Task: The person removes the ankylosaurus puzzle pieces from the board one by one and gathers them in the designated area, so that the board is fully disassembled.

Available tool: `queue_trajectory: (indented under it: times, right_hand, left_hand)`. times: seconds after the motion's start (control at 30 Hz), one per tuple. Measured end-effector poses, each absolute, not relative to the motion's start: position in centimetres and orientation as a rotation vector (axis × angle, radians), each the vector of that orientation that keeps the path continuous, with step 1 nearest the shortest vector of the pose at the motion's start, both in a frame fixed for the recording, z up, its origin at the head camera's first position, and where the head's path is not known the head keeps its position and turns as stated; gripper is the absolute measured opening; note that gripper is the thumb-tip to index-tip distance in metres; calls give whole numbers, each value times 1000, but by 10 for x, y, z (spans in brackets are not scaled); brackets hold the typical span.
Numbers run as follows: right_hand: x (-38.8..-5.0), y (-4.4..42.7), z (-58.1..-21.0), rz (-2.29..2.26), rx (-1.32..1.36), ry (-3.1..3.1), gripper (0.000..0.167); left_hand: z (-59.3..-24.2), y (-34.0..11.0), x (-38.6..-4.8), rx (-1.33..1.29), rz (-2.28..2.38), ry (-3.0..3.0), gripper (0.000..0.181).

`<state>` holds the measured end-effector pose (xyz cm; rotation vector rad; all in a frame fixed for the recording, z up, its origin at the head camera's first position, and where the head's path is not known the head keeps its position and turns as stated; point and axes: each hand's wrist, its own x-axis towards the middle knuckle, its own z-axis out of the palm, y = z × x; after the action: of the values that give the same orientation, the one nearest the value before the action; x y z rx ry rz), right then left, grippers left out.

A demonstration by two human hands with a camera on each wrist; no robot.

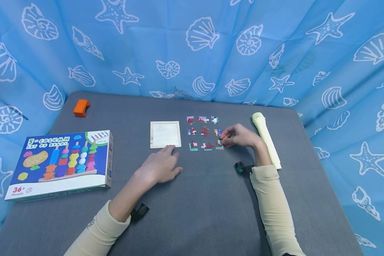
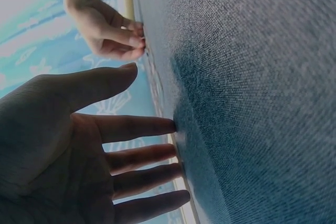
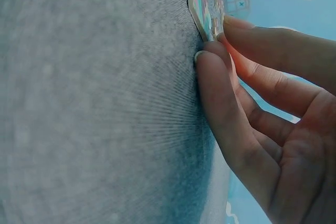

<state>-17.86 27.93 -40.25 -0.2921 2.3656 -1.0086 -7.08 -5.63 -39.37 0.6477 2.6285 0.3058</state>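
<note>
Several small jigsaw pieces with dark red, green and purple printing lie spaced in three rows on the grey table. At the right end of these rows, my right hand has thumb and fingers curled at the edge of a puzzle piece, pinching it low over the cloth. The fingers partly hide that piece. My left hand lies palm down with fingers extended, its fingertips at the near edge of a square wooden puzzle tray. In the left wrist view, the thumb stands apart from the straight fingers.
A boxed bead set lies at the left, with an orange arch block behind it. Right of my right hand is a pale yellow microphone-shaped object. A blue shell-patterned curtain surrounds the table's back and sides.
</note>
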Motion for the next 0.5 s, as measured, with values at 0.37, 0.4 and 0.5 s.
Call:
queue_trajectory:
  times: [0.37,0.4,0.5]
  right_hand:
    - [-178,279,-402,-1013,-283,2354,20]
    - [-178,279,-401,-1018,-285,2352,20]
    - [-176,279,-398,-1039,-300,2358,21]
  left_hand:
    - [-391,-66,-73,664,365,2584,65]
    - [-391,-68,-74,656,379,2568,65]
    - [-391,-74,-76,642,422,2514,66]
